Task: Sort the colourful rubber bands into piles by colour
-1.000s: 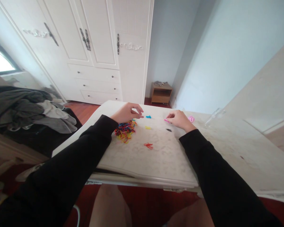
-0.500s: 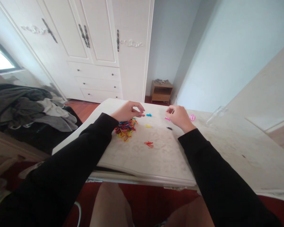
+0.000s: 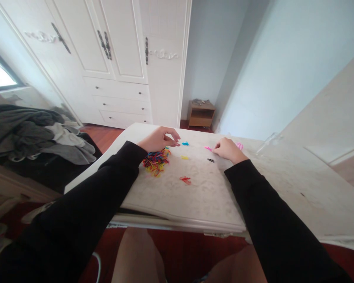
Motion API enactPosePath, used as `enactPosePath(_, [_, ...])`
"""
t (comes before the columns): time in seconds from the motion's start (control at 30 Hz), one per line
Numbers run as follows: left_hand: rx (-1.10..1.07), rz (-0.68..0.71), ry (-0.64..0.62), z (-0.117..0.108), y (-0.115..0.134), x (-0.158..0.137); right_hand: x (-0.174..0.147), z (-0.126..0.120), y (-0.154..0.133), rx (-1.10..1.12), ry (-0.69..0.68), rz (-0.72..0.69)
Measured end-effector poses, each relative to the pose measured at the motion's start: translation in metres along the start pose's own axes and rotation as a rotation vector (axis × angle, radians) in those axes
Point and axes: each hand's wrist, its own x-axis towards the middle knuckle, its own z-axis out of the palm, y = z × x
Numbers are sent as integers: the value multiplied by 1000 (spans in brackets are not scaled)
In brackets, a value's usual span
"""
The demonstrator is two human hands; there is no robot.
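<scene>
My left hand [image 3: 163, 139] hovers over the far side of a heap of small multicoloured rubber bands [image 3: 156, 161], thumb and fingertips apart, nothing visible between them. My right hand [image 3: 226, 149] is closed in a pinch at the right end of a pink rubber band [image 3: 208, 148] near the table's far side. Between the hands lie a small blue bunch [image 3: 185, 144] and a yellow bunch [image 3: 184, 157]. Nearer to me are black bands [image 3: 211, 160] and red bands [image 3: 185, 180]. A larger pink bunch [image 3: 239, 146] shows just beyond my right wrist.
The white table [image 3: 177, 200] has a stained top. A clear plastic item [image 3: 267, 144] lies at its far right. Grey clothes [image 3: 32, 133] are piled at the left. Behind stand a white wardrobe [image 3: 118, 94] and a small wooden cabinet [image 3: 201, 114].
My right hand has shifted right and slightly toward me, its fingers now at the end of the pink band. My left hand has hardly moved.
</scene>
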Motion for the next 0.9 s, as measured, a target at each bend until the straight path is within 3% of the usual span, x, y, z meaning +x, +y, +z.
enactPosePath(0.13, [16,-3,-1,0,0,0,1,0,1,20,64,1])
enactPosePath(0.33, [61,-19,13,0,4,0,-1,-1,-4,69,136,-131])
enactPosePath(0.67, [69,-6,8,1,5,-1,-4,-6,-10,83,238,-128])
enactPosePath(0.9, [49,-12,-2,1,3,-1,0,6,-6,61,94,-92])
